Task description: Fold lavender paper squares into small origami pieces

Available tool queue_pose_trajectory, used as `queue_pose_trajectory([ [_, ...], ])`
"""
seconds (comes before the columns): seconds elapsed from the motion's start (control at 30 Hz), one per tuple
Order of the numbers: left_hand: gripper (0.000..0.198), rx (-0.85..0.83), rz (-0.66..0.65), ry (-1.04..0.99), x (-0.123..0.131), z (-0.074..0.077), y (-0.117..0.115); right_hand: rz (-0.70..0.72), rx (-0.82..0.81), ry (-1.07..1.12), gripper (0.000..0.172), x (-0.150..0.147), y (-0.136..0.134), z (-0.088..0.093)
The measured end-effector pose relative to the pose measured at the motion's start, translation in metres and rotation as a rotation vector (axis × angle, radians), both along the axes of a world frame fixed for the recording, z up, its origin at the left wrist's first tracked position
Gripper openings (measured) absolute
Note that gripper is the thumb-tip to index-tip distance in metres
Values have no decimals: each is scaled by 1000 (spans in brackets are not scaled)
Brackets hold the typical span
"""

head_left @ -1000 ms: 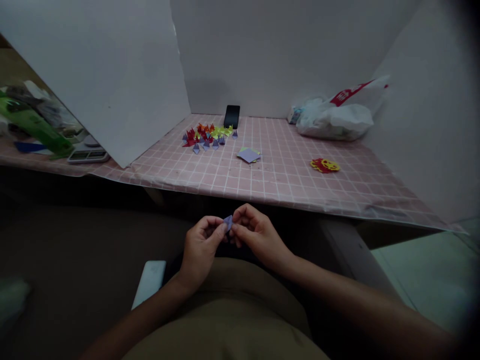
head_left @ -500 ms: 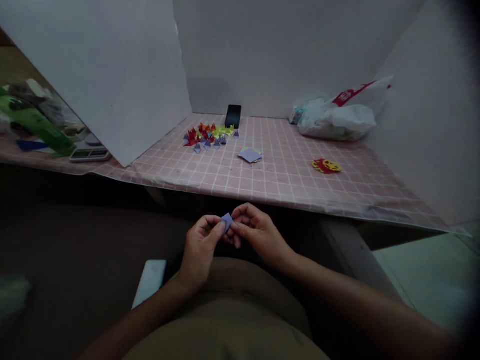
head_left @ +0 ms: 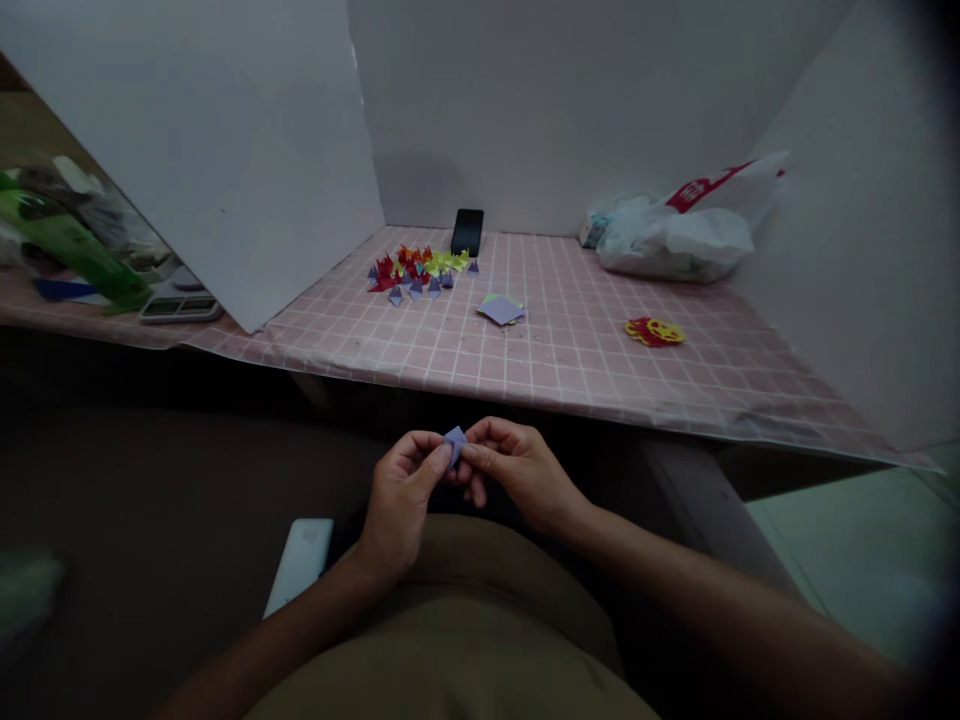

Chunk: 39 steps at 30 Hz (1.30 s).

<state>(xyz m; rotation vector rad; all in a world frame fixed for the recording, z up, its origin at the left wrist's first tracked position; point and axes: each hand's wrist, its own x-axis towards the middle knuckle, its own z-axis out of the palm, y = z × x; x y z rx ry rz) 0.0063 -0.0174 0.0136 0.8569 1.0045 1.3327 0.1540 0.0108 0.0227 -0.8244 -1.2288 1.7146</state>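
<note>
Below the table edge, over my lap, my left hand (head_left: 401, 495) and my right hand (head_left: 517, 470) both pinch one small folded purple paper piece (head_left: 454, 442) between thumbs and fingertips. On the pink checked tablecloth (head_left: 570, 350) lies a cluster of small folded paper pieces (head_left: 416, 270) in red, orange, yellow and purple. A loose stack of purple and yellow paper squares (head_left: 499, 309) lies a little nearer to me, right of the cluster.
A black phone (head_left: 467, 232) leans at the back wall. White plastic bags (head_left: 675, 235) sit at the back right, red and yellow cut-outs (head_left: 654, 331) to the right. A white board (head_left: 225, 150) stands left, with a scale (head_left: 178, 306) and green object (head_left: 71, 250) behind it.
The paper piece has turned slightly between my fingertips and my right fingers have shifted on it. Both hands stay in the same place over my lap.
</note>
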Motion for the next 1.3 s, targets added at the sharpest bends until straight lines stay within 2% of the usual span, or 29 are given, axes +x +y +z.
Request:
queue_pose_trajectory([
  [0.47, 14, 12, -17, 14, 1, 1, -3, -90, 54, -83, 26, -5, -8, 4],
  [0.67, 15, 8, 1, 83, 1, 3, -1, -120, 64, -127, 24, -6, -9, 3],
  [0.87, 16, -11, 5, 49, -1, 2, 1, -16, 86, -87, 25, -1, -5, 5],
  [0.97, 17, -36, -55, -10, -1, 4, 1, 26, 94, -69, 25, 1, -2, 5],
  [1.1, 16, -50, -101, -56, 0, 5, 0, 30, 80, -69, 24, 2, 0, 3],
  [1.3, 14, -31, -70, -26, 0, 3, 0, 7, 90, -91, 22, 0, -3, 5],
])
